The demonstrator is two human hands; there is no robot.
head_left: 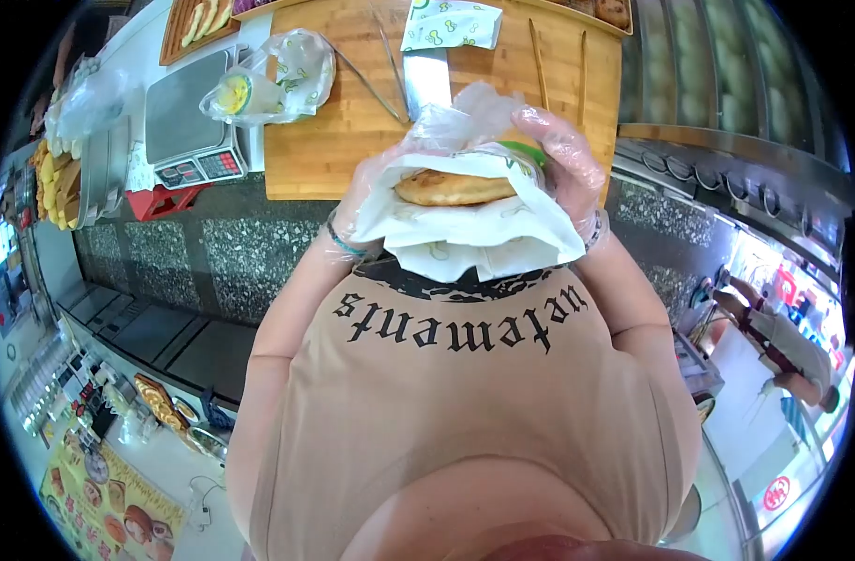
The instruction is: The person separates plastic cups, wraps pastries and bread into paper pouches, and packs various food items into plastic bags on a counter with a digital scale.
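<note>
A golden-brown flatbread sits in the open mouth of a white paper food bag, close to my chest. My left hand, in a clear plastic glove, grips the bag's left side; the paper partly hides its fingers. On the other side my right hand, gloved too, curls round the bag's right edge. Just beyond the paper, a crumpled clear plastic bag lies between my hands. Something bright green shows beside my right fingers; its kind is unclear.
The wooden board carries metal tongs, brown tongs, a printed paper bag and a plastic-bagged item. A digital scale stands left. Another person is off to the right.
</note>
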